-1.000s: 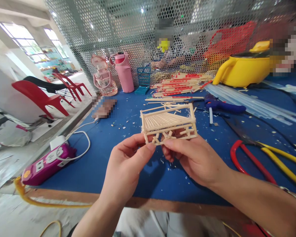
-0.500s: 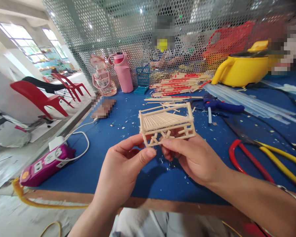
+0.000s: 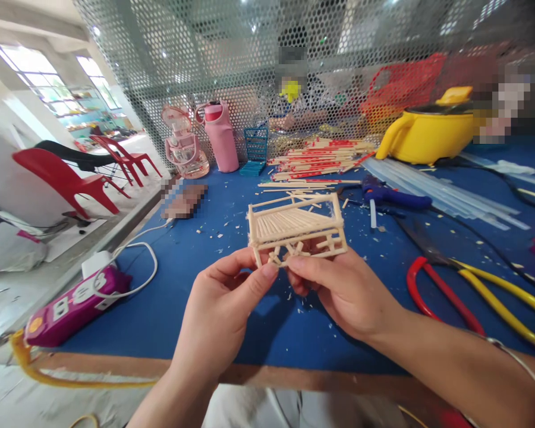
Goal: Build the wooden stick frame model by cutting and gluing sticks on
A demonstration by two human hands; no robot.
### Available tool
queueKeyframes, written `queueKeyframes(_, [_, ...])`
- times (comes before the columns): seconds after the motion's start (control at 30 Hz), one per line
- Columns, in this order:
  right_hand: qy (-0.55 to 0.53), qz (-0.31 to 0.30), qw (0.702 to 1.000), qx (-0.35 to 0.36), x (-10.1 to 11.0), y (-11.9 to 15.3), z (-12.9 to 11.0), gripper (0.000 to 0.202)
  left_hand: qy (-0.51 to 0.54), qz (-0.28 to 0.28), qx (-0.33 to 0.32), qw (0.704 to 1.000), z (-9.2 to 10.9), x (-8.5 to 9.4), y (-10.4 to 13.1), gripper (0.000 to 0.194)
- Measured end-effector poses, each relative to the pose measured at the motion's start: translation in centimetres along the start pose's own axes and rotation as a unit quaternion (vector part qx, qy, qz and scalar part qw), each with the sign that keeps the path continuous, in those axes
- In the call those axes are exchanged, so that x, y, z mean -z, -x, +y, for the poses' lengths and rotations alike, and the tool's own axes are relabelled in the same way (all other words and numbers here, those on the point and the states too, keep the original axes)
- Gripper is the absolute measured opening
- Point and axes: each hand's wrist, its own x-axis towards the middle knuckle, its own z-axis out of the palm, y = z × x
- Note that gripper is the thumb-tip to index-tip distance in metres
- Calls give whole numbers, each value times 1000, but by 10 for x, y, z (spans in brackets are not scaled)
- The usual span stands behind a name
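Both hands hold up a small box-shaped frame of wooden sticks (image 3: 294,229) above the blue tabletop. Slanting sticks fill its upper face, and short crossed pieces sit along its near side. My left hand (image 3: 227,297) pinches the lower left corner between thumb and fingers. At the lower right, my right hand (image 3: 343,285) is closed on the frame, its thumb on the front bar and its fingers partly hidden behind. Beyond the frame lie a pile of wooden sticks (image 3: 316,159) with red wrapping and a blue glue gun (image 3: 395,196).
Pliers with red and yellow handles (image 3: 432,285) lie at right, near clear glue sticks (image 3: 455,190) and a yellow pot (image 3: 432,134). A purple power strip (image 3: 75,309) is at left. Pink bottles (image 3: 223,137) stand by the perforated metal screen (image 3: 232,53); a person sits behind it.
The stick frame has tipped slightly and sits a little lower and further left in view, still in both hands. The whole view has shifted slightly.
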Motion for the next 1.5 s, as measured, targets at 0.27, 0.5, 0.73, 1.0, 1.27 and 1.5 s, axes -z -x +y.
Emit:
queueKeyframes(0.27, [-15,-36,999,14,-1,-1,1,12,-20,26,-45,998,-5,3,0,20])
queueKeyframes(0.5, [-12,-29,1000,-3,-1,-1,1,13,-20,65,-79,995,-12,3,-2,23])
queueKeyframes(0.73, [12,-9,1000,-14,2,0,2,13,-17,160,-118,980,-17,13,1,20])
queueKeyframes(1.0, [5,4,1000,-20,-1,-1,-2,11,-17,194,-64,979,-11,14,-1,19])
queueKeyframes(1.27, [-2,-4,1000,-8,0,-1,-2,13,-41,95,-55,993,1,-2,5,18])
queueKeyframes(1.5, [10,-12,1000,4,1,-1,1,13,-129,78,-84,985,-2,-2,2,20])
